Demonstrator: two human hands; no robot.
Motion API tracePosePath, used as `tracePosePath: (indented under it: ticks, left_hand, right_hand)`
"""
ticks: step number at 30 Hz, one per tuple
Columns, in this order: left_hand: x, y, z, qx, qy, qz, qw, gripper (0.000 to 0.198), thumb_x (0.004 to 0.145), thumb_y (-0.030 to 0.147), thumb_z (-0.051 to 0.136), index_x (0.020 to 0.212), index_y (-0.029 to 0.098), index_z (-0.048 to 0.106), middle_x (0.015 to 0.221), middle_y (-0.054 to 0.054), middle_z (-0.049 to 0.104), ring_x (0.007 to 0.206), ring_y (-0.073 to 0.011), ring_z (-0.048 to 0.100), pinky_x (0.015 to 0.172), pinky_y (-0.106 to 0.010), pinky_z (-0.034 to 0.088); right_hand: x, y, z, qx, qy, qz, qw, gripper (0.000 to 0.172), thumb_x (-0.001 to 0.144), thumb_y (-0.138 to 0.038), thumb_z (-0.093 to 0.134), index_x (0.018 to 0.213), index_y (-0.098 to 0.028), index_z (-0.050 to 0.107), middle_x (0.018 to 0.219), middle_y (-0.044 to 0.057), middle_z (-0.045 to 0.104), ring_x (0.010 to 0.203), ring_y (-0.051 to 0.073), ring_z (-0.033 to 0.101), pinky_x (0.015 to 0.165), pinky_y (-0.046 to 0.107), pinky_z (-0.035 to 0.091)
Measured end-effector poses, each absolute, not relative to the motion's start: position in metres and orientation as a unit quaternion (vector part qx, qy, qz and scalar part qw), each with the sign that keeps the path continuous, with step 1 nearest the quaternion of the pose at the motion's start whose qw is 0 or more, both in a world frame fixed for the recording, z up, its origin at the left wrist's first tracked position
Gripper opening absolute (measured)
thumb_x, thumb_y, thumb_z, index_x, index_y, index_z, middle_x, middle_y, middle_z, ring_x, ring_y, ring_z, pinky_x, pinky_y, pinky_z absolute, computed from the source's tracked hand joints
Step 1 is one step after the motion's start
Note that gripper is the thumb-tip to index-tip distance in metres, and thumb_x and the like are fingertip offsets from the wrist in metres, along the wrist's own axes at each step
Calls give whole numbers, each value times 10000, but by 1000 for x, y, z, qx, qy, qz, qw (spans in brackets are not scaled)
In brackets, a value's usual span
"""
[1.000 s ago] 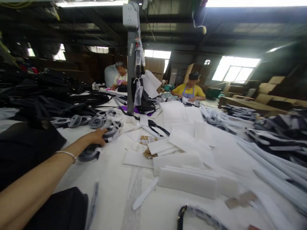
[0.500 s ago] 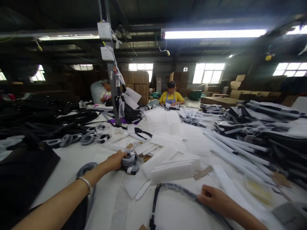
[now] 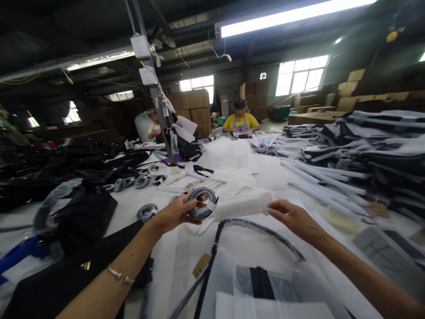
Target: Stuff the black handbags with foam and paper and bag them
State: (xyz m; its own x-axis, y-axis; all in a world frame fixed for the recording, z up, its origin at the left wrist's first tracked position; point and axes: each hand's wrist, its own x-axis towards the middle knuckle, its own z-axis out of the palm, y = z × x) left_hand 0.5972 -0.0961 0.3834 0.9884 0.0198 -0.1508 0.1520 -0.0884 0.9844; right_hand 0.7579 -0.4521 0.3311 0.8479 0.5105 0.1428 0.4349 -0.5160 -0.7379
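Observation:
My left hand is closed round a coiled grey strap roll, lifted a little above the white table. My right hand reaches in from the right with fingers curled near the end of a white foam stack; I cannot tell if it grips anything. A dark strap arcs across the table below both hands. A black bag lies under my left forearm.
More coiled strap rolls lie at the left by black straps. White sheets cover the middle. Wrapped white rods and dark bags pile at the right. Two seated people work at the far end beside a pole.
My left hand picked a strap roll from the pile at the left and brought it toward me. My right hand came into view and rose to the foam stack.

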Motion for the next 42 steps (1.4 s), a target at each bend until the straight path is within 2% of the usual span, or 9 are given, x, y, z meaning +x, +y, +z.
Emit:
tracePosePath:
  ticks: [3,7,11,18,24,28,35,39,42]
  left_hand:
    - [595,-146,368,659,35,-100,745,576,739,520,771,1158,176,575,1205,-136,617,940,-248,662,792,-419,581]
    - [595,-212,354,617,-33,-74,783,510,832,472,688,1247,213,545,1313,-121,575,1137,-288,606,960,-470,515]
    - [590,-227,354,742,-146,-89,649,603,830,309,673,1393,275,461,1408,-75,532,1287,-263,505,1092,-429,405]
    - [618,-148,318,906,61,62,414,330,836,285,507,1103,151,648,1126,-124,684,1034,-260,641,942,-391,482]
    - [641,-154,271,934,43,17,355,358,746,249,627,1094,177,668,1091,-96,701,1007,-271,645,929,-374,475]
    - [651,-167,259,949,24,29,313,534,731,118,585,1262,174,573,1303,-122,595,1226,-271,526,1073,-382,362]
    - [629,-179,262,955,-37,-3,295,619,678,64,518,1279,207,563,1209,-92,621,1131,-252,572,998,-357,413]
    - [612,-181,263,947,-40,-23,319,578,668,73,495,1217,218,604,1134,-72,640,1072,-233,591,967,-336,423]
    - [612,-176,265,936,-21,-26,350,422,759,137,481,1141,218,641,1114,-66,659,1061,-229,595,967,-334,416]
  right_hand:
    - [717,-431,366,-824,-305,61,473,413,815,-497,610,1125,-224,627,1081,81,687,946,240,655,816,364,539]
    - [680,-406,364,-755,-259,210,565,538,768,-486,680,1190,-177,554,965,73,672,798,222,668,581,320,572]
    - [682,-411,336,-746,-225,163,606,370,784,-396,616,1064,-154,621,869,45,661,715,189,640,584,304,547]
    - [718,-418,329,-875,-316,39,364,546,720,-180,627,1265,-183,584,968,48,683,787,175,621,733,287,475]
    - [720,-356,302,-871,-475,59,111,180,781,-125,617,917,-204,705,940,74,701,893,226,636,787,297,434]
    - [720,-338,282,-871,-481,49,89,190,826,-89,571,958,-165,685,983,116,677,976,250,617,863,324,427]
    - [710,-355,290,-882,-459,49,95,413,773,-130,686,1176,-141,597,1167,112,599,987,224,607,831,291,457]
    - [701,-355,295,-868,-493,49,45,244,772,-174,705,1014,-153,684,1090,107,624,970,242,605,832,316,454]
    - [703,-354,296,-862,-506,1,30,344,750,-243,742,1081,-168,685,1187,126,612,1099,308,550,924,402,420]
